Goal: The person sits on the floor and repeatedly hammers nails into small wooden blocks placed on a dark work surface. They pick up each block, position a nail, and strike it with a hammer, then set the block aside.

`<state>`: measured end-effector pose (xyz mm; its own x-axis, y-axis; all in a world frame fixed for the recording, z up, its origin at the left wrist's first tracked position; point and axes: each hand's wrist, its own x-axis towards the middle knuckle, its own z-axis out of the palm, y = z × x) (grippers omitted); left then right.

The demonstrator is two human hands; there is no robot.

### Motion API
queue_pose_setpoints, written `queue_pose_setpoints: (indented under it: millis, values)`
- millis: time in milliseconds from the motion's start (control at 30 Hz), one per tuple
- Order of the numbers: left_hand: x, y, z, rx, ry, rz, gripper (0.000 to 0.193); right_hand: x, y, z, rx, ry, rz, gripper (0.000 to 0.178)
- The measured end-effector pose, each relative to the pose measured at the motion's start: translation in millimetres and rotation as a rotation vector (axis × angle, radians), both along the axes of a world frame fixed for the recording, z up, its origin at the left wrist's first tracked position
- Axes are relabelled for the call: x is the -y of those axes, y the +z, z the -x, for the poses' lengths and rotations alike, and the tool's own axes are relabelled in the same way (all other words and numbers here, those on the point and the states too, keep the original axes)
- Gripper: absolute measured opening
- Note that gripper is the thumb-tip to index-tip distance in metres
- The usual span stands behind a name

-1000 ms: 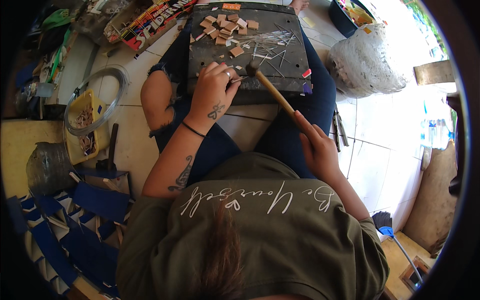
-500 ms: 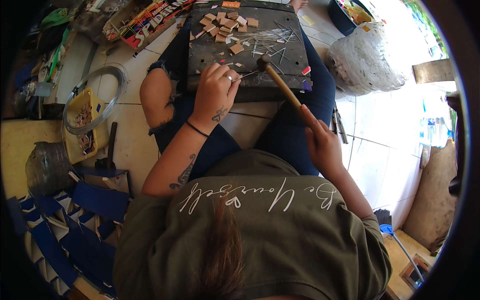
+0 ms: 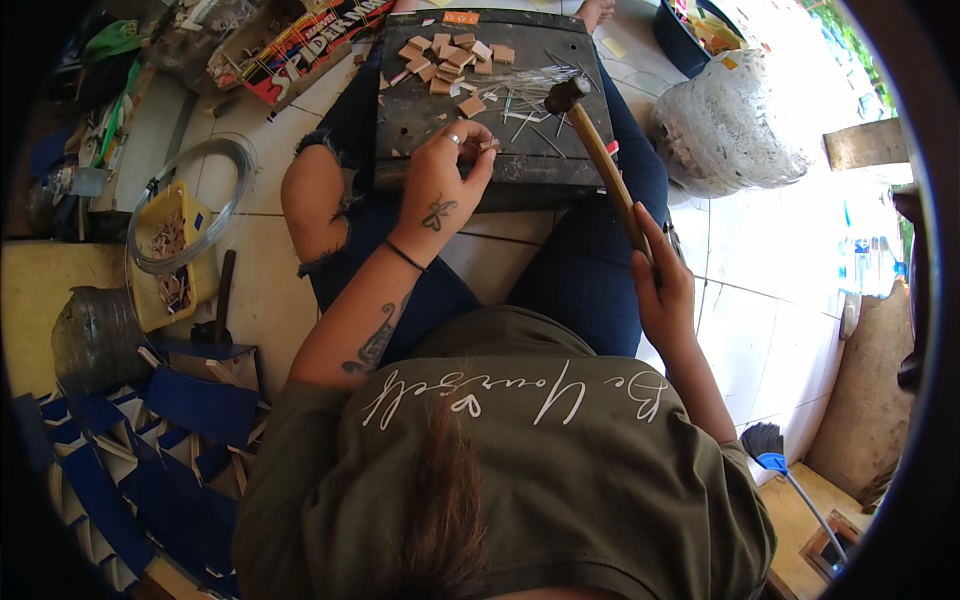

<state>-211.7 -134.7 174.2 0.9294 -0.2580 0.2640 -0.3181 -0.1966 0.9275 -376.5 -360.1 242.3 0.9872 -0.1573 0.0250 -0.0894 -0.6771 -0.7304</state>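
My right hand (image 3: 660, 285) is wrapped round the wooden handle of a hammer (image 3: 612, 170). The hammer's dark head hangs over the right part of a black work block (image 3: 540, 172) between my legs. Above the block's near left side, my left hand (image 3: 450, 165) pinches a small brownish piece (image 3: 488, 146) between thumb and fingers; its exact kind is too small to tell. Beyond that hand lies a pile of small wooden blocks (image 3: 455, 58). Thin metal wires or pins (image 3: 520, 100) are scattered to the right of the pile, partly behind the hammer head.
A yellow container (image 3: 205, 275) of scraps stands on my left, with a wire coil (image 3: 240, 170) against it. Blue-covered pieces (image 3: 205, 405) are heaped at lower left. On the right are a bulging whitish sack (image 3: 725, 120), a dark tub (image 3: 680, 40) and a broom (image 3: 770, 450).
The hammer has risen and shifted right, away from the block's near edge. My left hand has turned and moved slightly right; the thin metal piece at its fingertips no longer shows.
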Motion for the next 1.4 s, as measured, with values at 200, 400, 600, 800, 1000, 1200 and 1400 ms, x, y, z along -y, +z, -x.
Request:
queue_pose_setpoints:
  millis: [200,400,600,800,1000,1200,1400]
  values:
    - [8,-8,-6,0.52,0.036,-0.24,0.008,1,-3,0,0.049,0.038,0.017,0.048]
    - [7,-8,-6,0.496,0.034,-0.247,0.006,2,4,0,0.043,0.054,0.049,0.049]
    - [10,-8,-6,0.594,0.07,-0.347,0.008,-3,22,-2,0.035,0.128,0.033,0.051]
    - [15,-13,1,0.651,0.125,-0.427,0.005,-8,37,-5,0.1,0.206,0.11,0.053]
    - [17,-16,4,0.649,0.171,-0.444,0.005,-7,40,-5,0.106,0.247,0.202,0.055]
    - [16,-18,5,0.652,0.181,-0.445,0.005,-2,39,-2,0.17,0.243,0.223,0.056]
    - [17,-20,6,0.667,0.206,-0.473,0.005,1,38,-2,0.134,0.253,0.205,0.058]
